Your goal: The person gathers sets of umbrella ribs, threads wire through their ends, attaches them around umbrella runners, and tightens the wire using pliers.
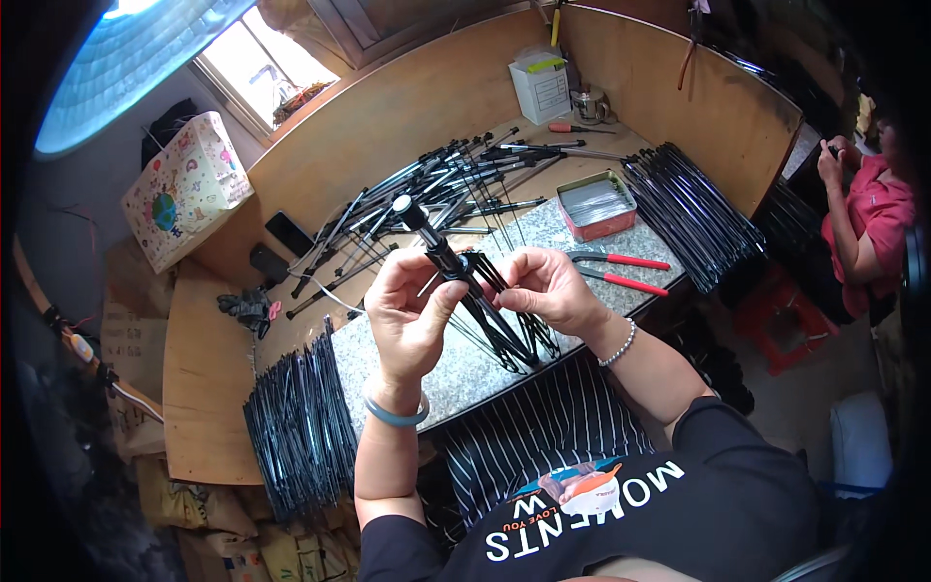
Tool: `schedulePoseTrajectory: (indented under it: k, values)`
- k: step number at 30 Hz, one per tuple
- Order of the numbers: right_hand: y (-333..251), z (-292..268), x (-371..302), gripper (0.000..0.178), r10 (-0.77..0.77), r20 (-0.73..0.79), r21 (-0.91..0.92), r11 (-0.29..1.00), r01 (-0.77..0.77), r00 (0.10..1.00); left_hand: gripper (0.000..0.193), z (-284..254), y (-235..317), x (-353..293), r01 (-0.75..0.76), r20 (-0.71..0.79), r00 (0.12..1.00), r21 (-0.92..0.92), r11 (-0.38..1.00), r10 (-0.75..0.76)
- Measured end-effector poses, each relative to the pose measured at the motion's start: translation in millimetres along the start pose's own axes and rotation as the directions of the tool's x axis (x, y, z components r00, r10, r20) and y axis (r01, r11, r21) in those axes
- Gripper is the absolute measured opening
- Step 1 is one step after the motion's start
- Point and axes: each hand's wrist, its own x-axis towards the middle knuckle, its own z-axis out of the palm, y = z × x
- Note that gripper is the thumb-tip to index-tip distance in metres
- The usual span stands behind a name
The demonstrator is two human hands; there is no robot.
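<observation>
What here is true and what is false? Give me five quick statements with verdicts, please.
1. The left hand and the right hand both hold the black frame. True.
2. The red tin has a closed lid. False: it is open.
3. The pliers are in the right hand. False: the pliers lie on the grey slab.
4. The beaded bracelet is on the left wrist. False: the beaded bracelet is on the right wrist.
5. Another person is at the right. True.
</observation>
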Motion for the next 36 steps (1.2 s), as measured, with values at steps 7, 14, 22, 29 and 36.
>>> schedulePoseTrajectory:
  k: [7, 14, 22, 29, 36]
  values:
    - [1.0, 4.1, -0.1, 0.011, -0.008, -0.074, -0.011, 1.000, 0.007, 0.997, 0.025, 1.2, -3.2, 3.6, -0.001, 0.004, 1.000, -0.050, 0.999, 0.001]
    - [-5.9, 9.8, -4.2, 0.014, 0.007, -0.082, -0.032, 0.999, -0.009, 0.997, 0.025, 0.1, -4.4, 2.9, -0.003, 0.027, 1.000, 0.002, 1.000, 0.003]
    - [-7.4, 6.2, -5.6, 0.022, -0.032, 0.045, -0.028, 0.999, 0.033, 0.998, 0.029, 4.3, -2.0, -0.7, -0.045, 0.063, 0.997, -0.039, 0.998, 0.048]
    - [-2.1, 3.4, -10.5, 0.031, -0.078, 0.132, 0.046, 0.996, 0.073, 0.988, 0.032, 5.3, -2.4, -4.8, -0.020, 0.124, 0.991, -0.157, 0.987, 0.040]
    - [1.6, 14.2, -20.3, 0.045, -0.505, 0.195, -0.736, 0.490, 0.466, 0.841, 0.036, 20.1, 1.2, -3.0, -0.027, -0.033, 0.999, -0.159, 0.987, 0.022]
